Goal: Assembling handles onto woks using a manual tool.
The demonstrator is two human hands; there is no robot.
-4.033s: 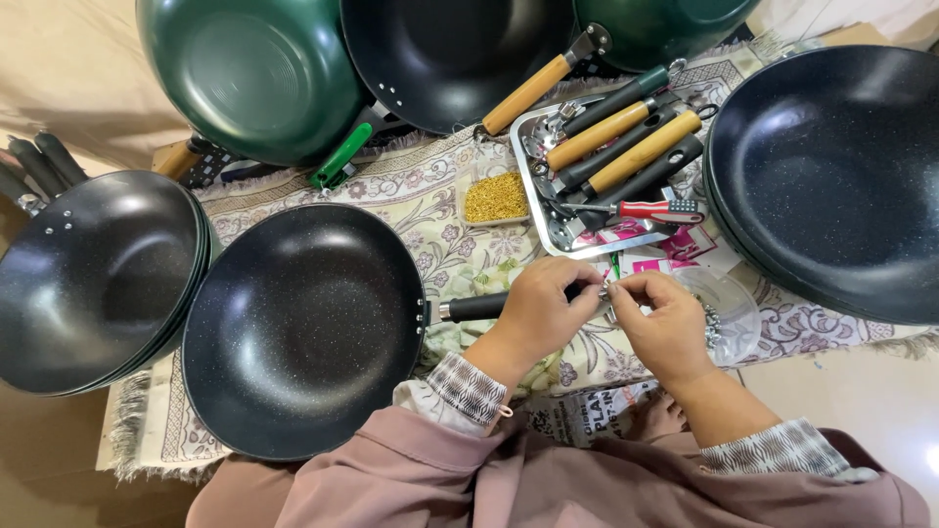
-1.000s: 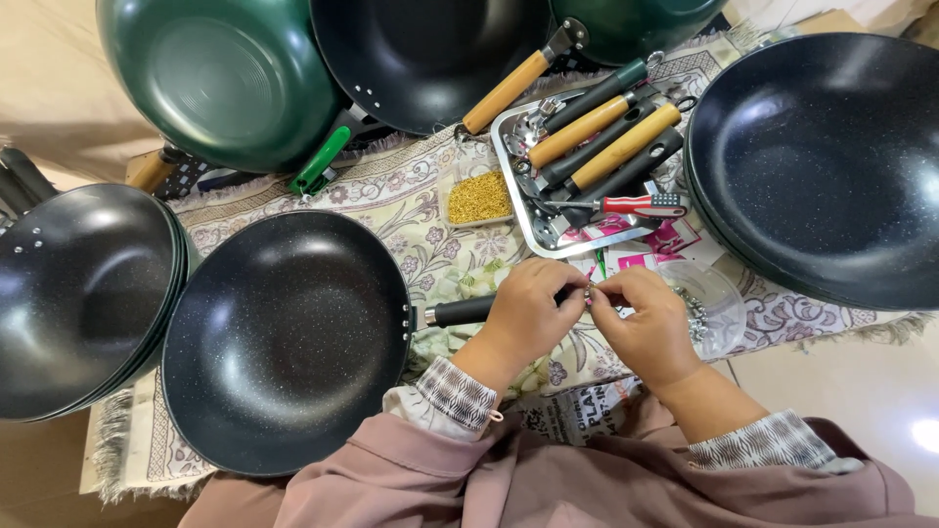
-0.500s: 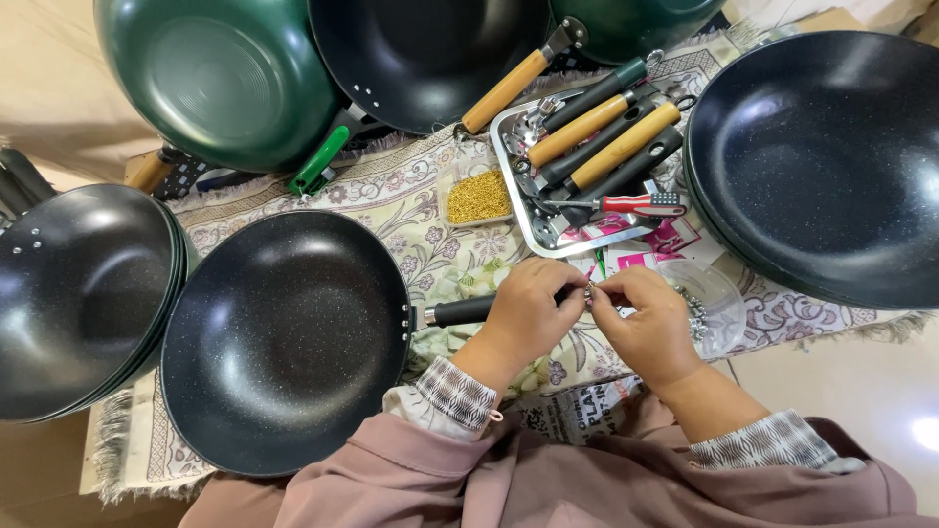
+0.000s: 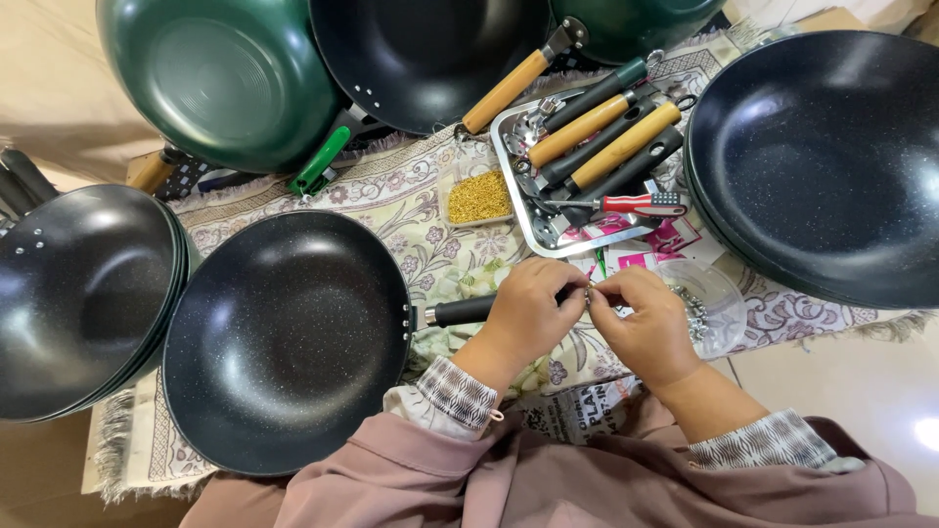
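A black speckled wok [image 4: 284, 342] lies on the patterned cloth in front of me, its black handle [image 4: 460, 311] pointing right. My left hand [image 4: 528, 311] wraps around the far end of that handle. My right hand [image 4: 641, 323] meets it at the handle's tip, fingers pinched on a small metal part that is mostly hidden. Just right of my right hand sits a clear plastic bowl [image 4: 709, 298] with small metal fittings.
A metal tray [image 4: 528, 210] holds wooden and black handles and a red screwdriver [image 4: 636, 203]. A small dish of gold screws [image 4: 479, 196] sits beside it. Stacked black woks [image 4: 78, 293] lie left, a black wok stack [image 4: 831, 156] right, and a green wok [image 4: 225, 78] behind.
My hands stay together at the handle's end with only slight finger movement. The view has shifted a little since the oldest frame.
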